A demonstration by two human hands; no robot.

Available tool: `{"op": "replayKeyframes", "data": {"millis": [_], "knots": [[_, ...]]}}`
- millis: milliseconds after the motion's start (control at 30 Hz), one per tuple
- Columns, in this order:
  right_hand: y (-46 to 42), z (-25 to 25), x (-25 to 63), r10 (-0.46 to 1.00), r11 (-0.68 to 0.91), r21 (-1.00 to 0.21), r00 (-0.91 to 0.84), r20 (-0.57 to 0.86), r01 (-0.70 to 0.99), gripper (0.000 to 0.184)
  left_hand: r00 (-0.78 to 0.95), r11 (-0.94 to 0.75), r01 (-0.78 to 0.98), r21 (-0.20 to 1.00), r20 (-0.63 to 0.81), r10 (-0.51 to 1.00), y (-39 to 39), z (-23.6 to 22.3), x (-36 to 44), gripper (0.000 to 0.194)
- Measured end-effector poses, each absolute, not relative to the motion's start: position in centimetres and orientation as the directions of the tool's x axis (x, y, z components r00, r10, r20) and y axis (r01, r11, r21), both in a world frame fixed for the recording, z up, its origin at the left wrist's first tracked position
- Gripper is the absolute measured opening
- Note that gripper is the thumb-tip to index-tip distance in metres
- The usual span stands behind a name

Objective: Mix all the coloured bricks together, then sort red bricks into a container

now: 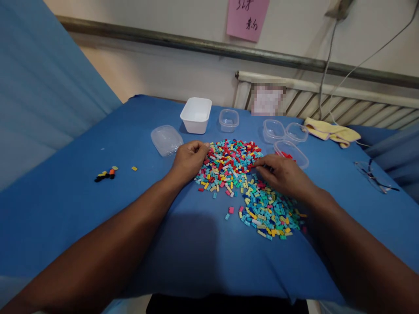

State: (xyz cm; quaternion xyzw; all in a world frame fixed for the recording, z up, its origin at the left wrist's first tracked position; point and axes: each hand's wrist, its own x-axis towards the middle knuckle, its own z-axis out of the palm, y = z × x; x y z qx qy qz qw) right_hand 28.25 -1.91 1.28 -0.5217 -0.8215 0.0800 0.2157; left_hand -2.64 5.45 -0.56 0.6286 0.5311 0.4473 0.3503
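Observation:
A wide heap of small toy building bricks (229, 161) in red, pink, yellow, white and several blues lies on the blue cloth. A second, mostly turquoise heap (270, 211) joins it at the lower right. At the first heap's left edge is my left hand (190, 158), closed with thumb and fingertips together; what they hold, if anything, is too small to make out. My right hand (282, 172) reaches in from the right, its fingers bent and pinched at the bricks; anything between the fingertips is hidden. Beyond it, red bricks (287, 155) sit in a clear shallow container (301, 160).
Behind the heap stand a white tub (196, 114), a clear tub (228, 121) and two more clear containers (274, 131). A clear lid (166, 140) lies left. Dark and coloured pieces (106, 174) lie far left. A yellow cloth (332, 131) and glasses (373, 176) are right.

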Motion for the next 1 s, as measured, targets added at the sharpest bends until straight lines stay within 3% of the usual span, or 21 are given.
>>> {"op": "replayKeyframes", "data": {"millis": [100, 200, 600, 1000], "knots": [[-0.5, 3.3, 27.9, 0.883, 0.469, -0.255, -0.450, 0.130, 0.846, 0.023, 0.020, -0.186, 0.345, 0.920, 0.191, 0.981, 5.5, -0.5, -2.6, 0.036], [0.6, 4.2, 27.2, 0.897, 0.442, -0.205, -0.435, 0.081, 0.873, 0.026, 0.010, -0.175, 0.335, 0.926, 0.182, 0.983, 5.5, -0.5, -2.6, 0.035], [0.6, 0.0, 27.9, 0.846, 0.532, -0.253, -0.498, 0.188, 0.808, 0.026, 0.011, -0.157, 0.341, 0.927, 0.163, 0.987, 5.3, -0.3, -2.5, 0.034], [0.1, -0.2, 27.7, 0.873, 0.487, -0.280, -0.449, 0.189, 0.828, 0.034, 0.007, -0.176, 0.373, 0.911, 0.186, 0.982, 5.4, -0.4, -2.4, 0.038]]}}
